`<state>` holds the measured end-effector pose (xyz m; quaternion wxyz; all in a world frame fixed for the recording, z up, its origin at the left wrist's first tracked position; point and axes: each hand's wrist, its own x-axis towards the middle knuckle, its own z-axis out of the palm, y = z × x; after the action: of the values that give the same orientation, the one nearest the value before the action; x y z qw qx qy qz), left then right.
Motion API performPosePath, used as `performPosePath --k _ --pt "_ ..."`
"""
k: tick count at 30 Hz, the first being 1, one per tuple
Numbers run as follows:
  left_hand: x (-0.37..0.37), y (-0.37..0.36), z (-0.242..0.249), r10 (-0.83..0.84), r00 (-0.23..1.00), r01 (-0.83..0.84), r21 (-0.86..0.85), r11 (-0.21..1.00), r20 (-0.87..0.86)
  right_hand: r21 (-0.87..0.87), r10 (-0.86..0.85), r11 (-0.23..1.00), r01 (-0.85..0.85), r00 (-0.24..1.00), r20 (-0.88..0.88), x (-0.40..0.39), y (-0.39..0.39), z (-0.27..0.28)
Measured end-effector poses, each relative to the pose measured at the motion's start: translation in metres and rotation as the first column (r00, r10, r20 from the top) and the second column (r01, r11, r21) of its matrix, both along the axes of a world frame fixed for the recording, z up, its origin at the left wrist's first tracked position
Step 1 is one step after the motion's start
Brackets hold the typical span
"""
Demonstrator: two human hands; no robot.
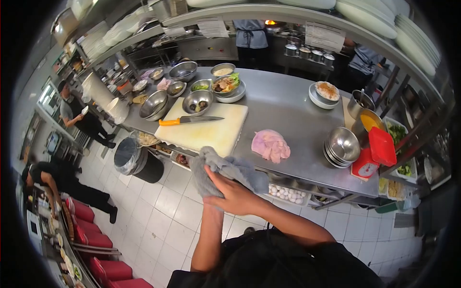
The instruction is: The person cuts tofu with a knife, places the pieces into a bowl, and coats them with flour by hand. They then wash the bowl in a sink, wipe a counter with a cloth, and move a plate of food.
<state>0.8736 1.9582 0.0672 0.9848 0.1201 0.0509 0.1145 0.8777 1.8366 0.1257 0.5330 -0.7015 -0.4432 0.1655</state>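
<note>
Between my hands, over the near edge of the counter, is a grey towel [206, 165]. My right hand [235, 194] is closed on it, with the thumb or a finger stretched along the cloth. The towel covers my left hand, so only its wrist [214, 204] shows and its fingers are hidden. Just beyond lies a white cutting board [211, 137], with an orange-handled knife [189, 120] flat across it and a steel bowl [198, 102] of small dark pieces at its far edge. A pink cloth [271, 145] sits crumpled on the steel counter to the right.
Steel bowls [183, 71] with food stand at the back left; stacked bowls [344, 145] and a red scale [367, 163] are at the right. A black bin [146, 167] stands on the tiled floor. Two people are at the left; others stand behind the counter [283, 91].
</note>
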Motion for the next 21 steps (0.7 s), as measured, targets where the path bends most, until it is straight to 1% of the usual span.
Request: performPosePath --k 1,2,4,5,6,7,8,9,10,11,12,13,14,15,16,17,18,19,20,21 --pt "-0.002 0.005 0.010 -0.006 1.000 0.006 0.011 1.000 -0.003 0.005 0.036 0.999 -0.036 0.998 0.048 -0.004 -0.013 -0.002" --pt "-0.007 0.012 0.018 -0.008 1.000 0.008 0.045 0.999 -0.016 -0.023 0.081 0.996 -0.081 0.997 0.006 -0.003 -0.029 -0.004" --pt "-0.018 0.019 0.029 0.036 0.996 -0.015 0.246 0.969 -0.079 -0.075 0.164 0.982 -0.171 0.983 -0.087 0.001 -0.058 -0.011" --pt "-0.024 0.014 0.025 0.082 0.990 -0.028 0.407 0.913 -0.116 -0.195 0.046 0.979 -0.056 0.997 -0.055 0.005 -0.070 -0.017" --pt "-0.030 0.010 0.021 0.135 0.979 -0.028 0.555 0.831 -0.152 -0.306 -0.075 0.950 0.068 0.997 -0.010 0.008 -0.076 -0.027" --pt "-0.038 0.002 0.013 0.186 0.965 -0.009 0.688 0.725 -0.183 -0.389 -0.127 0.889 0.243 0.945 0.301 0.008 -0.075 -0.045" --pt "-0.046 -0.007 0.008 0.240 0.948 0.023 0.800 0.600 -0.208 -0.406 -0.132 0.807 0.429 0.801 0.584 0.007 -0.073 -0.068" --pt "-0.049 -0.026 0.004 0.299 0.952 -0.044 0.932 0.359 -0.070 -0.353 -0.087 0.714 0.604 0.578 0.812 0.008 -0.072 -0.081" --pt "-0.046 -0.053 -0.001 0.322 0.943 -0.116 0.989 0.088 0.082 -0.362 -0.086 0.763 0.535 0.640 0.764 0.012 -0.073 -0.084" --pt "-0.041 -0.077 -0.005 0.308 0.922 -0.181 0.965 -0.191 0.234 -0.362 -0.076 0.810 0.461 0.695 0.715 0.021 -0.074 -0.083" --pt "-0.038 -0.088 -0.005 0.253 0.894 -0.227 0.861 -0.455 0.370 -0.359 -0.058 0.851 0.383 0.749 0.660 0.029 -0.074 -0.080" --pt "-0.038 -0.086 0.001 0.311 0.922 -0.142 0.948 -0.286 0.232 -0.476 0.014 0.833 0.283 0.849 0.529 0.033 -0.084 -0.059" --pt "-0.037 -0.080 0.011 0.341 0.936 -0.057 0.993 -0.101 0.088 -0.577 0.068 0.797 0.179 0.922 0.381 0.036 -0.093 -0.038" --pt "-0.041 -0.076 0.019 0.344 0.936 0.041 0.995 0.092 -0.070 -0.607 0.100 0.787 0.108 0.949 0.298 0.039 -0.102 -0.051" --pt "-0.043 -0.073 0.026 0.416 0.909 -0.031 0.987 0.160 -0.039 -0.632 0.136 0.774 0.032 0.967 0.215 0.041 -0.107 -0.057" --pt "-0.041 -0.069 0.034 0.489 0.872 -0.118 0.969 0.218 -0.004 -0.546 -0.047 0.838 -0.009 0.995 -0.089 0.035 -0.121 0.010" --pt "-0.040 -0.067 0.043 0.557 0.830 -0.204 0.943 0.263 0.024 -0.359 -0.075 0.933 -0.029 0.959 -0.272 0.041 -0.127 0.006" --pt "-0.042 -0.072 0.056 0.598 0.800 -0.244 0.938 0.247 0.050 -0.158 -0.062 0.987 -0.011 0.890 -0.452 0.049 -0.139 -0.006" --pt "-0.044 -0.080 0.070 0.636 0.768 -0.282 0.931 0.231 0.075 0.040 -0.012 0.998 0.046 0.791 -0.612 0.054 -0.147 -0.020" --pt "-0.044 -0.088 0.077 0.668 0.738 -0.316 0.924 0.215 0.097 0.192 0.019 0.974 0.119 0.804 -0.594 0.054 -0.148 -0.040"
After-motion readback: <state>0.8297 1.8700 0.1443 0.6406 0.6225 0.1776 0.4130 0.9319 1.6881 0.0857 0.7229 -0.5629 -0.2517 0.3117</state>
